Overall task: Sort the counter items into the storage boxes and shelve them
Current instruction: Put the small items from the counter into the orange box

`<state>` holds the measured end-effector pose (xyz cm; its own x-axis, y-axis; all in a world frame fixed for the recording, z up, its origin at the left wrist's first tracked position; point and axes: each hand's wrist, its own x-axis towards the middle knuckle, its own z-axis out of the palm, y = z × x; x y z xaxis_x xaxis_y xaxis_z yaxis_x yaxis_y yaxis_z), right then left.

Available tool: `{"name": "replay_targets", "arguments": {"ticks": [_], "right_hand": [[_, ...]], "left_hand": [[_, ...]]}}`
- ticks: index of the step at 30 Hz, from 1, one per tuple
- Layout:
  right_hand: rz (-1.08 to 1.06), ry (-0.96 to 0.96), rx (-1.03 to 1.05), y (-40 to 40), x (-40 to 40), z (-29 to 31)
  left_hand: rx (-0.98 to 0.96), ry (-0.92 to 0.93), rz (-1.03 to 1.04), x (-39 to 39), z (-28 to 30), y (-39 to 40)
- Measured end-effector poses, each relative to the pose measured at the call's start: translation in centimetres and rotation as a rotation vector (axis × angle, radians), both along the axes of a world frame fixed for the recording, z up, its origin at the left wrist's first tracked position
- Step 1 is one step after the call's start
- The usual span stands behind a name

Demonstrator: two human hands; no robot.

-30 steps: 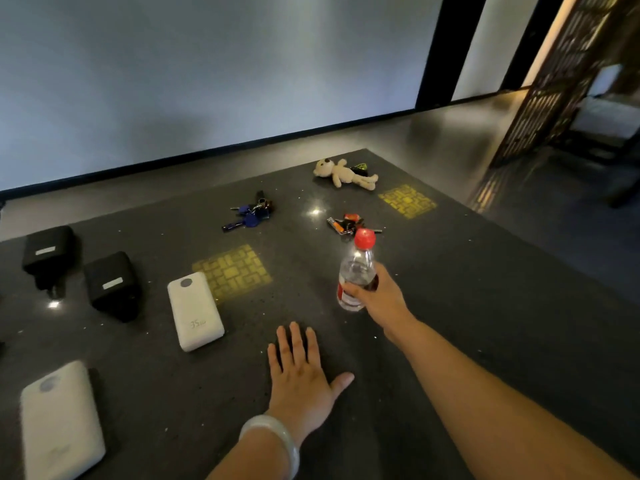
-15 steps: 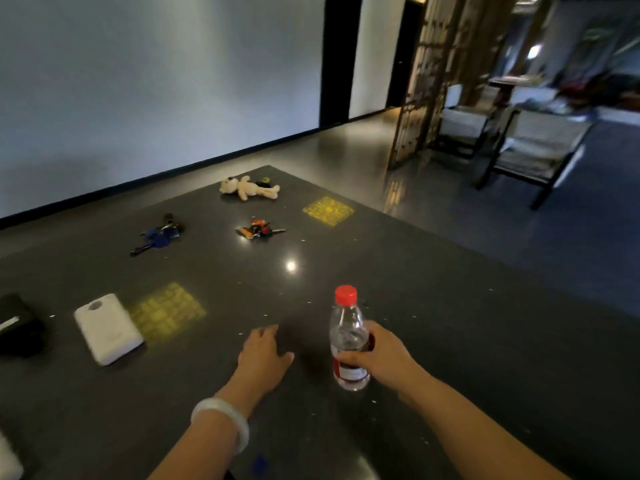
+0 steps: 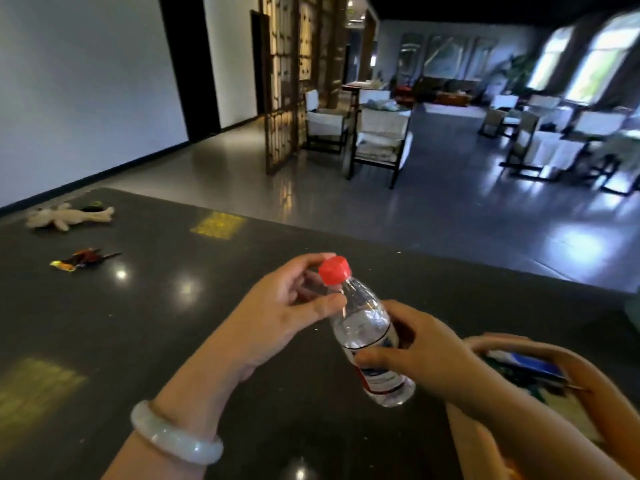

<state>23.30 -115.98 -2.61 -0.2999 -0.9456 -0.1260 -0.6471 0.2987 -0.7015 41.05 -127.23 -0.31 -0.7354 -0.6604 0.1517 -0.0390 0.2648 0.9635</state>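
A clear water bottle (image 3: 367, 327) with a red cap (image 3: 335, 270) hangs tilted above the dark counter (image 3: 156, 323). My right hand (image 3: 426, 362) grips its labelled lower half. My left hand (image 3: 277, 313), with a pale bangle on the wrist, curls its fingers and thumb round the bottle's neck just under the cap. A cream plush bear (image 3: 69, 216) lies at the counter's far left. A bunch of keys with red and orange tags (image 3: 81, 259) lies nearer, left of my hands.
An orange-rimmed box (image 3: 568, 355) holding dark items sits at the right, partly behind my right forearm. Yellow patterned patches (image 3: 218, 225) mark the counter. Beyond the counter's far edge lie a glossy floor, a wooden lattice screen (image 3: 298, 74) and chairs (image 3: 381, 133).
My right hand lifted the bottle off the counter and tilted it. My left hand left the counter and took hold near the cap. The view swung right, so the power banks are out of frame.
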Motion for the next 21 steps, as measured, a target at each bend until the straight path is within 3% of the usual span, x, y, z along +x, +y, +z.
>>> {"name": "replay_targets", "arguments": {"ticks": [6,10,16,21], "right_hand": [[-0.072,0.202,0.113,9.3,-5.6,1.4],[-0.138,0.131,0.149,14.9,-8.4,0.2],[-0.058,-0.015,0.207,20.2,-11.1,-0.4],[0.035,0.027,0.285,23.6,-13.0,-2.2]], "left_hand": [[-0.038,-0.073,-0.170,-6.7,-0.6,6.8],[0.003,-0.108,-0.246,-10.2,-2.0,11.2],[0.007,-0.227,-0.266,-12.5,-3.5,15.6],[-0.059,-0.373,-0.265,-13.3,-5.1,18.8]]}}
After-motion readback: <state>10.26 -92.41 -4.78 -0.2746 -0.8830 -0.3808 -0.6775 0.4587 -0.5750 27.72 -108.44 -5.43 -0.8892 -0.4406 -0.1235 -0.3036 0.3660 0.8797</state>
